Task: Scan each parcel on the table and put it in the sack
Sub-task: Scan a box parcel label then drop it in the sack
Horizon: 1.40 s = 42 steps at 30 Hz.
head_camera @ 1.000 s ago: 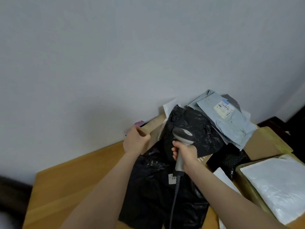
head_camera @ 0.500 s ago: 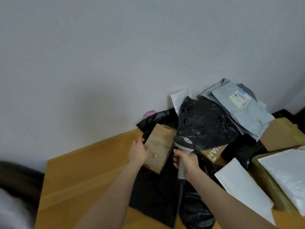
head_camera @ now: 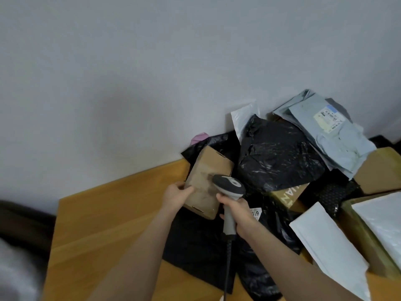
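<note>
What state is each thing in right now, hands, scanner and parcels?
brown box, held tilted, no label showing
scanner, head over the box
left hand, grips the box's edge
right hand, grips the scanner's handle
grey mailer, crumpled, label up
white envelope, lying flat

Dim, flat room light on my head cam; soft focus throughout.
Broad soft shadow on the wall (head_camera: 112, 118); small glints on the crinkled black bag (head_camera: 280, 157); lower-left corner smeared to blur; table (head_camera: 104, 218) edges skewed by the wide lens.
</note>
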Each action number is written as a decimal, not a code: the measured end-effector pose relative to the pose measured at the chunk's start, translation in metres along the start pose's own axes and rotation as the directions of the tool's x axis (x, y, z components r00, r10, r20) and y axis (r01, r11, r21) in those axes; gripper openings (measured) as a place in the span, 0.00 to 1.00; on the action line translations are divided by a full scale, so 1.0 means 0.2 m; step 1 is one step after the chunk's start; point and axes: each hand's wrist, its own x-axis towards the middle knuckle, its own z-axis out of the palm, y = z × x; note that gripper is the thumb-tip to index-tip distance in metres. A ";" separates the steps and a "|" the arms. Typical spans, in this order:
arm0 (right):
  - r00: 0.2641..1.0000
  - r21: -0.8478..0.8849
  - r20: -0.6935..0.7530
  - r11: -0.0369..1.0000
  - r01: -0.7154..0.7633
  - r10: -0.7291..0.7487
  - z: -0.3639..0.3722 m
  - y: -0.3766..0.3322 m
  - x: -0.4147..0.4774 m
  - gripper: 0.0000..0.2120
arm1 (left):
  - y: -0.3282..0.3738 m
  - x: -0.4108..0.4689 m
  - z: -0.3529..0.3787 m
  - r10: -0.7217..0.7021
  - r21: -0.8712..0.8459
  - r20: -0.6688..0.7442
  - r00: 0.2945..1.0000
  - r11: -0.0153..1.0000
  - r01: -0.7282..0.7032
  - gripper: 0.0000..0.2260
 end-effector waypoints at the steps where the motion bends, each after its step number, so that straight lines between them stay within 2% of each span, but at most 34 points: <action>1: 1.000 0.003 -0.003 1.000 0.010 -0.010 0.01 -0.01 -0.01 0.08 | 0.03 -0.02 -0.03 0.104 0.127 -0.059 0.993 0.987 -0.096 0.20; 3: 0.998 0.034 -0.048 0.999 0.041 -0.039 0.05 -0.04 -0.03 0.09 | 0.10 -0.06 -0.07 0.326 0.436 -0.101 0.940 0.864 -0.253 0.22; 4: 0.995 0.063 -0.085 0.996 0.059 -0.054 0.06 -0.05 -0.03 0.10 | 0.13 -0.08 -0.08 0.381 0.512 -0.063 0.922 0.806 -0.298 0.25; 5: 0.990 0.085 -0.126 0.993 0.077 -0.066 0.07 -0.05 -0.04 0.11 | 0.14 -0.10 -0.09 0.375 0.516 0.012 0.927 0.792 -0.327 0.27; 7: 0.977 0.088 -0.188 0.989 0.122 -0.104 0.05 -0.05 -0.06 0.11 | 0.14 -0.14 -0.06 0.293 0.404 0.220 0.930 0.841 -0.360 0.26; 8: 0.971 0.078 -0.207 0.987 0.138 -0.120 0.04 -0.05 -0.06 0.10 | 0.12 -0.15 -0.03 0.275 0.362 0.286 0.918 0.856 -0.369 0.24; 9: 0.966 0.063 -0.225 0.987 0.144 -0.127 0.02 -0.05 -0.06 0.09 | 0.10 -0.15 0.00 0.282 0.335 0.274 0.919 0.868 -0.366 0.23; 12: 0.967 0.022 -0.229 0.992 0.122 -0.114 -0.04 -0.03 -0.06 0.07 | 0.07 -0.12 0.03 0.258 0.314 -0.004 0.966 0.917 -0.244 0.21; 13: 0.971 0.016 -0.219 0.995 0.102 -0.096 -0.05 -0.03 -0.05 0.07 | 0.06 -0.10 0.04 0.218 0.338 -0.040 0.975 0.921 -0.192 0.23; 17: 0.990 0.024 -0.140 1.000 0.019 -0.016 -0.05 0.03 -0.02 0.10 | 0.00 -0.04 0.09 -0.012 0.347 0.087 0.996 0.938 -0.019 0.31; 20: 0.996 0.030 -0.086 1.000 -0.009 0.012 -0.04 0.06 -0.02 0.11 | -0.02 -0.06 0.14 -0.073 0.342 0.175 0.982 0.940 0.009 0.30; 22: 0.997 0.036 -0.081 0.999 -0.001 0.004 -0.04 0.05 -0.03 0.10 | -0.03 -0.10 0.12 -0.105 0.273 0.231 0.967 0.961 0.039 0.27; 24: 0.998 0.040 -0.067 0.999 0.014 -0.011 -0.05 0.01 -0.05 0.08 | -0.03 -0.14 0.06 -0.138 0.105 0.260 0.956 0.988 0.114 0.24; 27: 0.999 0.026 -0.036 0.999 0.028 -0.027 -0.02 -0.04 -0.09 0.09 | -0.03 -0.19 -0.08 -0.158 -0.105 0.254 0.954 0.976 0.190 0.22; 32: 0.998 0.056 -0.049 0.997 0.045 -0.042 0.07 -0.10 -0.18 0.14 | 0.02 -0.28 -0.30 -0.103 -0.297 0.209 0.973 0.941 0.163 0.23; 36: 0.992 0.114 -0.089 0.989 0.096 -0.086 0.15 -0.09 -0.26 0.18 | 0.05 -0.34 -0.45 -0.072 -0.400 0.177 0.982 0.906 0.139 0.25; 42: 0.985 0.141 -0.113 0.979 0.148 -0.133 0.29 -0.09 -0.38 0.20 | 0.04 -0.49 -0.53 -0.026 -0.414 0.293 0.956 0.898 0.151 0.27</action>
